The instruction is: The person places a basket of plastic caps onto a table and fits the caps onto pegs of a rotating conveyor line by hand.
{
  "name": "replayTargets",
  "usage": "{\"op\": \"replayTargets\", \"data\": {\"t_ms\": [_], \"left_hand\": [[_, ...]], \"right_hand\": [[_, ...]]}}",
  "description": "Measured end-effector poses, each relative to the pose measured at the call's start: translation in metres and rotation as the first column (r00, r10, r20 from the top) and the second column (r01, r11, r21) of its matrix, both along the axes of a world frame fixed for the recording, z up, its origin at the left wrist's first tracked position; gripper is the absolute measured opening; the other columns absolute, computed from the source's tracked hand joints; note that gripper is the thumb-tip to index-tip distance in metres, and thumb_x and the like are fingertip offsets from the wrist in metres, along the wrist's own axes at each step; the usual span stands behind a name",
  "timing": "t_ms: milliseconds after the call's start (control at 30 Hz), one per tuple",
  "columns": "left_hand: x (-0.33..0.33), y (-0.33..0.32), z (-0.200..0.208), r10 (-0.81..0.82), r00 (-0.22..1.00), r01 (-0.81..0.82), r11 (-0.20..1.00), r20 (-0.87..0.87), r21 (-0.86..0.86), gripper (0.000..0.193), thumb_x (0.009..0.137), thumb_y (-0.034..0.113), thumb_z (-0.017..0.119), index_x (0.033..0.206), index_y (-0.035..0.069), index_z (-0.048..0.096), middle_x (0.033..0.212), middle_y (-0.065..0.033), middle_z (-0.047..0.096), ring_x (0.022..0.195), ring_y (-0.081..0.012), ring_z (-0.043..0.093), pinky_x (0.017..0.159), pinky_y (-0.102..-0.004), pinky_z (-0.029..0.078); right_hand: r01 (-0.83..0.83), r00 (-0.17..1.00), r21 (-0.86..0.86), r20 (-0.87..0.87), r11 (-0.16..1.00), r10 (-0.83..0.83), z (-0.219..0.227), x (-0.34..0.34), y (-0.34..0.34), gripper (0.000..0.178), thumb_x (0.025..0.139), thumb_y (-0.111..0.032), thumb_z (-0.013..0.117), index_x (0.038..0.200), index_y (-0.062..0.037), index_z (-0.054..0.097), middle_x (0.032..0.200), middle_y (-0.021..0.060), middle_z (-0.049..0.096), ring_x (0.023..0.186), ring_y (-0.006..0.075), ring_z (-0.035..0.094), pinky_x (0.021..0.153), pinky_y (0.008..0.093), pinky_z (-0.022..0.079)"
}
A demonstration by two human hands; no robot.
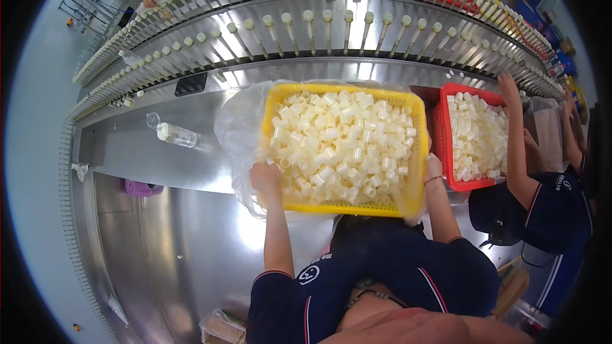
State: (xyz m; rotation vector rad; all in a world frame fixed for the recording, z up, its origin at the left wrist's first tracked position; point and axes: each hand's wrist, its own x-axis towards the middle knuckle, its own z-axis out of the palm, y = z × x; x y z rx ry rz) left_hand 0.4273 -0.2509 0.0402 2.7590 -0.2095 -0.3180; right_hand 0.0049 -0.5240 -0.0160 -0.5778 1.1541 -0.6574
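A yellow plastic basket (331,209) sits in front of me on the metal bench. It is lined with clear plastic film and heaped with short cream-white tube pieces (341,137). At the basket's left side my left hand (264,176) is closed around the edge, among the loose folds of the film (239,127). My right hand (433,167) grips the opposite side near the lower right corner; its fingertips are partly hidden by the rim.
Rows of upright pegs with white caps (308,15) curve along the bench's far side. To the right stands a red basket (447,134) of similar pieces, where a co-worker's arm (519,140) reaches over. A clear plastic bottle (176,134) lies on the left; a dark tray (190,84) is behind it.
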Motion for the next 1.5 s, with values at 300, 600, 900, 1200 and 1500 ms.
{"op": "replayTargets", "data": {"t_ms": [300, 600, 900, 1200, 1500], "left_hand": [[-0.005, 0.013, 0.025, -0.018, 0.989, 0.018, 1.0, -0.147, -0.002, 0.033, 0.07, 0.023, 0.052, 0.087, -0.005, 0.055, 0.089, -0.0211, 0.056, 0.088, -0.0354, 0.054, 0.076, -0.0438, 0.044], [0.031, 0.086, 0.113, -0.732, 0.663, 0.7, 0.68, -0.153, -0.218, 0.054, 0.075, 0.032, 0.06, 0.118, 0.001, 0.048, 0.12, -0.0192, 0.048, 0.109, -0.0347, 0.046, 0.092, -0.0368, 0.035], [0.085, 0.038, 0.351, -0.325, 0.445, 0.715, -0.432, 0.835, -0.549, 0.109, 0.061, 0.033, 0.076, 0.136, 0.003, 0.003, 0.121, -0.0353, 0.037, 0.098, -0.0361, 0.054, 0.076, -0.039, 0.049], [0.155, 0.065, 0.418, -0.332, -0.075, 0.162, -0.935, 0.94, -0.317, 0.097, 0.068, 0.057, 0.061, 0.138, 0.015, 0.01, 0.138, -0.0269, 0.013, 0.116, -0.0366, 0.037, 0.086, -0.0484, 0.039], [0.098, 0.064, 0.469, -0.254, 0.059, 0.199, -0.945, 0.965, -0.261, 0.096, 0.068, 0.058, 0.061, 0.138, 0.017, 0.011, 0.137, -0.0272, 0.017, 0.118, -0.0388, 0.035, 0.089, -0.0515, 0.037]], "right_hand": [[-0.149, 0.988, 0.0, 0.045, 0.989, 0.149, 0.053, 0.044, -0.018, 0.038, 0.085, -0.019, 0.04, 0.116, 0.0007, 0.046, 0.111, 0.0152, 0.052, 0.099, 0.0258, 0.053, 0.081, 0.0357, 0.045], [0.054, 0.982, -0.305, -0.154, 0.951, -0.105, 0.072, 0.008, 0.027, 0.035, 0.084, -0.018, 0.046, 0.113, 0.0025, 0.049, 0.112, 0.0174, 0.052, 0.101, 0.0287, 0.051, 0.085, 0.0357, 0.043], [-0.724, -0.373, 0.003, -0.843, 0.69, -0.387, 0.157, 0.117, 0.149, 0.058, 0.075, -0.035, 0.056, 0.12, 0.0009, 0.043, 0.125, 0.0161, 0.042, 0.114, 0.0358, 0.039, 0.096, 0.0421, 0.032], [0.023, 0.175, -0.591, -0.792, 0.806, -0.585, 0.154, 0.122, 0.179, 0.042, 0.068, -0.017, 0.067, 0.099, 0.0049, 0.05, 0.088, 0.0188, 0.059, 0.078, 0.0301, 0.059, 0.069, 0.0348, 0.047], [0.567, 0.421, -0.709, -0.189, 0.42, -0.887, 0.11, 0.098, 0.153, 0.042, 0.059, 0.012, 0.063, 0.094, 0.0053, 0.041, 0.092, 0.0134, 0.053, 0.078, 0.0259, 0.054, 0.065, 0.0458, 0.053]]}}
